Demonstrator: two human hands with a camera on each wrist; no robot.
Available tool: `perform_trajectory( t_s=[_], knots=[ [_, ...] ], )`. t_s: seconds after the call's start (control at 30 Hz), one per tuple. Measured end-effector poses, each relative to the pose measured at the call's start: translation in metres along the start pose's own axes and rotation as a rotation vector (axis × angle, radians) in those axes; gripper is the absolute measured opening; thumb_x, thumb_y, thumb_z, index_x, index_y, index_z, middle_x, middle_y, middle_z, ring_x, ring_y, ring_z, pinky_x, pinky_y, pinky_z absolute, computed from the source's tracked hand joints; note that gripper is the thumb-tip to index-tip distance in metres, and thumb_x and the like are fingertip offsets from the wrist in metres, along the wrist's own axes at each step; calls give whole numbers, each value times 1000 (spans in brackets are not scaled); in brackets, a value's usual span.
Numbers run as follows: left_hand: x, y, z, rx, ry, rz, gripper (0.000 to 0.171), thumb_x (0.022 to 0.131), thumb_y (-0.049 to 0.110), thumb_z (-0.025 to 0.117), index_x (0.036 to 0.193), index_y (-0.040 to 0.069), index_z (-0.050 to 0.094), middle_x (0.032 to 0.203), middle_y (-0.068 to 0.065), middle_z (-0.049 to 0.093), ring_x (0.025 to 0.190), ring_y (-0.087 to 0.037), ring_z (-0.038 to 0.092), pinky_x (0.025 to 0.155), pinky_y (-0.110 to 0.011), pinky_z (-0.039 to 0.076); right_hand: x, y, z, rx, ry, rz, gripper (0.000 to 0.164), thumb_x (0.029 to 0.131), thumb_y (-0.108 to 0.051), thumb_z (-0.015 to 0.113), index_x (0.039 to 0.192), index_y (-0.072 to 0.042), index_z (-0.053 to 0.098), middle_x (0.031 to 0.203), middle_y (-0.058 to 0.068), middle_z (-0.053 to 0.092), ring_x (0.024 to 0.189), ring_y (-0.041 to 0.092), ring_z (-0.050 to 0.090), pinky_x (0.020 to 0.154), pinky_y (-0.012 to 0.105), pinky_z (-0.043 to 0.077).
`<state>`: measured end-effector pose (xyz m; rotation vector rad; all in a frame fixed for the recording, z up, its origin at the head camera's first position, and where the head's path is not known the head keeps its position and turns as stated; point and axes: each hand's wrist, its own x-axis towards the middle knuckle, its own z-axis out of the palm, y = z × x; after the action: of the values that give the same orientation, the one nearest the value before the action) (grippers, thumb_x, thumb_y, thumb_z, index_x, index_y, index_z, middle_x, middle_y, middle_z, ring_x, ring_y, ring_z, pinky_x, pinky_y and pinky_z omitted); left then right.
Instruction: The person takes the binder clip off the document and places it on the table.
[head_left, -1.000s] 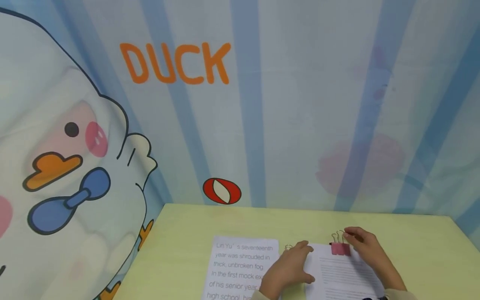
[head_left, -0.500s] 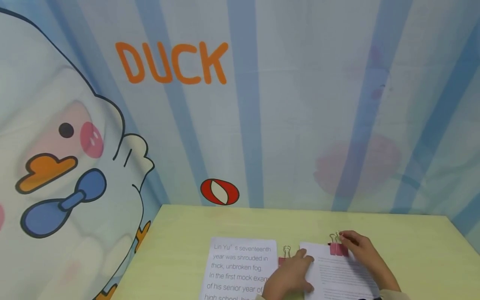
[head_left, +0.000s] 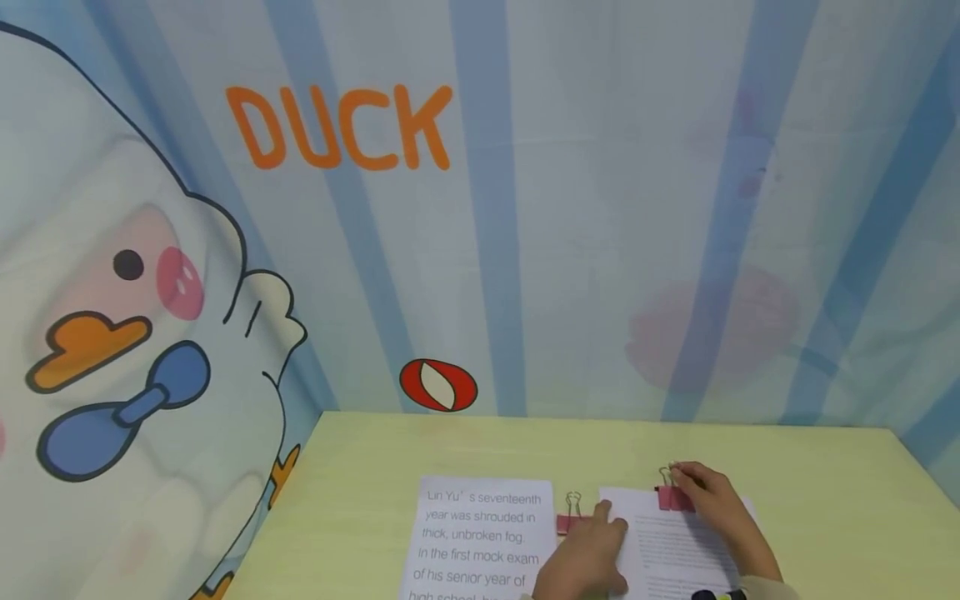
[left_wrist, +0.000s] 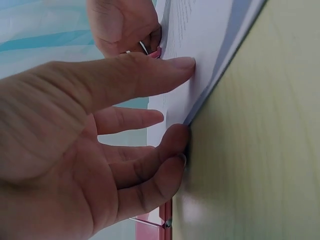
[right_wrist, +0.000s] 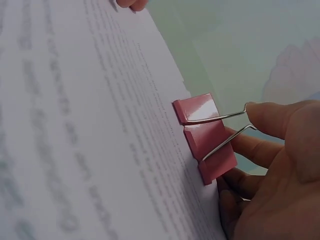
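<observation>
A pink binder clip [head_left: 670, 499] sits on the top edge of a stack of printed sheets [head_left: 667, 554]. My right hand [head_left: 714, 502] pinches its wire handles, with the thumb on a handle tip and the other fingers behind the clip [right_wrist: 207, 142] in the right wrist view. On the stack's left edge rests my left hand [head_left: 583, 554], index finger stretched toward the top left corner. In the left wrist view its thumb [left_wrist: 165, 70] lies over the page, while the lower fingers bend down at the paper's edge near the tabletop.
Another pink binder clip [head_left: 567, 524], handles upright, is just beyond my left hand. Left of it lies a large-print sheet [head_left: 480, 542]. The pale yellow table [head_left: 360, 492] ends at a striped cloth backdrop [head_left: 570, 250] with a duck drawing.
My left hand has shifted slightly, uncovering more of the second clip, its body now visible. My right hand has moved a little left over the clip's handles. The camera view has shifted slightly.
</observation>
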<state>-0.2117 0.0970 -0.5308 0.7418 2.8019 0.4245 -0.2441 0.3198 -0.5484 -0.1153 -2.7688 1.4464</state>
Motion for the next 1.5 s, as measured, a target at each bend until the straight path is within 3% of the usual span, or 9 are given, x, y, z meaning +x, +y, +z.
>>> perform_trajectory(
  t_s=[0.1,0.3,0.4,0.63,0.93,1.07,1.2,1.3,1.5],
  knots=[
    [0,1,1,-8,-19,-14,64,61,18,95,121,20,70,144,0,52,104,-15,63,87,-33,54,1,0,-2,-20,-6,-4,41,106,-18,51,127,17,56,127,33,60,121,44,55,99,51,46],
    [2,0,4,5,-9,-19,61,61,19,96,117,20,71,142,1,53,99,-14,64,86,-31,54,2,0,-6,49,-11,-24,34,105,-15,53,116,14,64,108,20,69,95,18,59,80,29,48],
    [3,-1,3,6,-13,-10,59,61,20,96,115,19,71,141,1,53,95,-13,63,84,-30,54,3,-2,-8,103,-18,-18,31,105,-16,53,110,13,66,100,12,69,86,11,55,75,26,45],
    [2,0,0,-6,-48,-22,60,61,18,94,116,18,70,141,1,52,99,-14,63,86,-32,54,5,-4,-14,101,-76,11,32,106,-19,51,94,6,65,88,6,61,85,16,50,74,31,38],
    [3,-1,1,19,-19,16,58,62,19,94,114,17,70,140,-1,53,90,-13,63,79,-28,55,8,-5,-17,172,-143,79,40,104,-28,56,82,5,56,88,5,60,90,18,49,77,36,35],
    [3,-1,0,11,-12,24,57,62,18,94,113,16,69,139,-2,53,87,-13,62,77,-27,54,10,-9,-16,178,-128,97,39,104,-27,56,103,11,63,108,17,65,107,27,54,92,43,41],
    [3,-1,1,7,-10,25,57,62,18,94,114,16,69,139,-2,53,87,-13,62,77,-27,54,14,-11,-14,172,-138,127,58,105,-31,54,137,17,47,137,33,52,131,47,43,107,61,34],
    [3,-1,3,6,-23,22,60,62,18,94,116,16,69,139,-1,53,91,-14,63,79,-29,54,14,-12,-14,162,-163,154,66,105,-33,52,142,20,38,145,37,42,137,53,34,110,65,28],
    [4,-2,3,39,2,42,54,62,21,94,110,16,68,137,-1,53,81,-12,61,73,-26,54,14,-13,-13,210,-183,146,65,106,-31,51,143,21,36,148,39,37,140,54,28,112,66,23]
  ],
)
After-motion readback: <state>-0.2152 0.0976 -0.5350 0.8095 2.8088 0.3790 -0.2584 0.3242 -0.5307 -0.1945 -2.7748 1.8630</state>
